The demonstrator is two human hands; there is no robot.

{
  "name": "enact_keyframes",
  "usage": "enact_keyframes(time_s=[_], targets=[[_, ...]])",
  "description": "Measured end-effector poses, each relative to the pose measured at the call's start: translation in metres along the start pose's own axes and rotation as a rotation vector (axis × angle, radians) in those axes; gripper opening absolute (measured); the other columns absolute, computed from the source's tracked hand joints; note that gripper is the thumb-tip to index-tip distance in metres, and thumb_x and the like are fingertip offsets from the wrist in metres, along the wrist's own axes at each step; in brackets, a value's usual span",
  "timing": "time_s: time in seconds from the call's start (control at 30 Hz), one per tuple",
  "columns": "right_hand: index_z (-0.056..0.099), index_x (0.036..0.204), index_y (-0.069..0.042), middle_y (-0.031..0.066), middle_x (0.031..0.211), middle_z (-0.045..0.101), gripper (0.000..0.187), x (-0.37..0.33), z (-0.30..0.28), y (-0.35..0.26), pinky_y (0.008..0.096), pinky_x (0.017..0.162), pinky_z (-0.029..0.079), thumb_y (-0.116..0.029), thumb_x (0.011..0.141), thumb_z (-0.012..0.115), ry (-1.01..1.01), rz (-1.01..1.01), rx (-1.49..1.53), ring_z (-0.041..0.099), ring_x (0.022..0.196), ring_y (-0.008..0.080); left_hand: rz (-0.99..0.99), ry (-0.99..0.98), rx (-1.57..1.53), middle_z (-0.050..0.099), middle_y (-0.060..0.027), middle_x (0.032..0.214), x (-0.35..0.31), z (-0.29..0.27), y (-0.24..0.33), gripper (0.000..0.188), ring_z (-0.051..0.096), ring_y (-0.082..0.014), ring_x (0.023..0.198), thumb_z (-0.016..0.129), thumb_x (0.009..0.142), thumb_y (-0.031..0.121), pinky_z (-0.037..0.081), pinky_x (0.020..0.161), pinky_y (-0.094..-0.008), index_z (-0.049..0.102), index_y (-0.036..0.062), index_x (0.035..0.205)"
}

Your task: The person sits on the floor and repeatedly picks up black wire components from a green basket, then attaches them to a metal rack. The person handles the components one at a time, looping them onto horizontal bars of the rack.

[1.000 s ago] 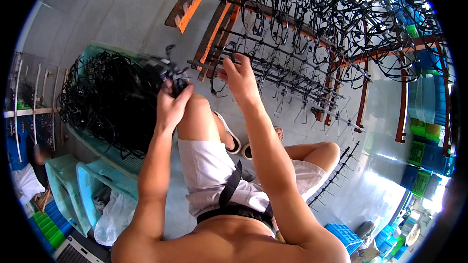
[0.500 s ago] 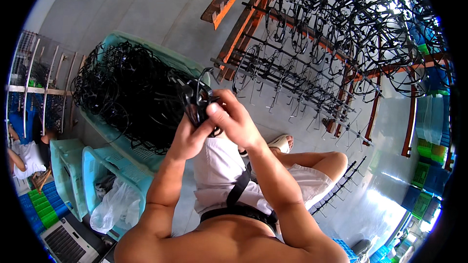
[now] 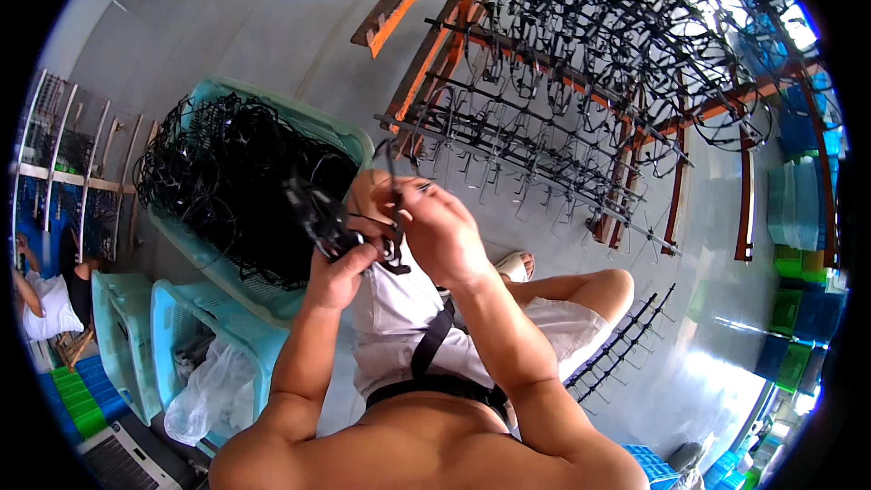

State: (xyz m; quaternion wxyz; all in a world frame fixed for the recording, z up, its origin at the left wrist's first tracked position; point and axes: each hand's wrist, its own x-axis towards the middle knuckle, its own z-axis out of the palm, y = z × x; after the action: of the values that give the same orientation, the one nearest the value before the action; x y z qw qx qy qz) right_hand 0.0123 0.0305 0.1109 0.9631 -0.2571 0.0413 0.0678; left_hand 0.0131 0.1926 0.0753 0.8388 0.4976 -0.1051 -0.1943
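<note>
Both my hands are raised in front of my lap, beside the near right rim of a teal basket (image 3: pixel 349 132). In my left hand (image 3: pixel 340 278) is a bundle of black looped pieces (image 3: pixel 318 213), thin and glossy, gripped at its lower end. My right hand (image 3: pixel 445 234) is closed on a single slim black looped piece (image 3: pixel 392 172), right next to the bundle; its fingertips are partly hidden. Inside the basket lies a tangled heap of similar black pieces (image 3: pixel 245 181). Their exact kind I cannot make out.
Ahead on the right, an orange-brown rack (image 3: pixel 413 95) carries rods with hooks and many black pieces. A hooked rod (image 3: pixel 626 340) lies on the floor at right. Left stand teal crates (image 3: pixel 127 336), one with a clear plastic bag (image 3: pixel 213 390). Another person (image 3: pixel 50 304) sits far left.
My hands have moved apart slightly. The left keeps the bundle, now tilted left, while the right draws one black piece away from it. The view has shifted a little.
</note>
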Motion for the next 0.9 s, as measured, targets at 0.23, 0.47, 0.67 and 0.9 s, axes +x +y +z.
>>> enact_keyframes(time_s=[0.23,0.47,0.67,0.9], targets=[[0.054,0.103,0.000,0.0117,0.081,0.054,0.023,-0.048,-0.030,-0.104,0.0256,0.031,0.041,-0.020,0.092,0.046,-0.231,-0.257,0.564,0.052,0.050,0.0171,0.353,-0.057,0.825,0.062,-0.0122,0.097,0.001,0.002,0.009,0.003,0.058,-0.0207,0.092,0.056,0.083,0.003,0.038,0.097,-0.0388,0.054,0.0027,0.085],[0.049,0.081,-0.004,0.0060,0.065,0.051,0.026,-0.029,-0.039,-0.087,0.0211,0.027,0.032,-0.027,0.093,0.049,0.035,0.168,0.191,0.042,0.037,0.0116,0.015,-0.271,0.809,0.064,-0.0093,0.077,0.027,0.062,-0.013,0.025,0.057,-0.0137,0.059,0.061,0.074,0.004,0.046,0.057,-0.0294,0.063,0.0009,0.098],[0.050,0.083,-0.005,0.0041,0.063,0.046,0.027,-0.011,-0.069,-0.109,0.0222,0.027,0.031,-0.026,0.096,0.043,0.053,-0.108,0.237,0.036,0.036,0.0105,0.422,-0.133,0.910,0.062,-0.0130,0.095,0.034,0.045,-0.053,0.038,0.058,-0.0246,0.077,0.066,0.075,0.006,0.046,0.071,-0.0372,0.059,-0.0001,0.111],[0.052,0.083,-0.005,0.0039,0.068,0.050,0.024,0.028,-0.097,-0.112,0.0230,0.031,0.033,-0.025,0.095,0.045,0.153,-0.212,0.302,0.041,0.043,0.0116,0.602,0.122,1.166,0.059,-0.0193,0.108,0.054,0.049,-0.083,0.067,0.062,-0.0256,0.087,0.060,0.078,-0.011,0.049,0.078,-0.0356,0.030,-0.0020,0.138]])
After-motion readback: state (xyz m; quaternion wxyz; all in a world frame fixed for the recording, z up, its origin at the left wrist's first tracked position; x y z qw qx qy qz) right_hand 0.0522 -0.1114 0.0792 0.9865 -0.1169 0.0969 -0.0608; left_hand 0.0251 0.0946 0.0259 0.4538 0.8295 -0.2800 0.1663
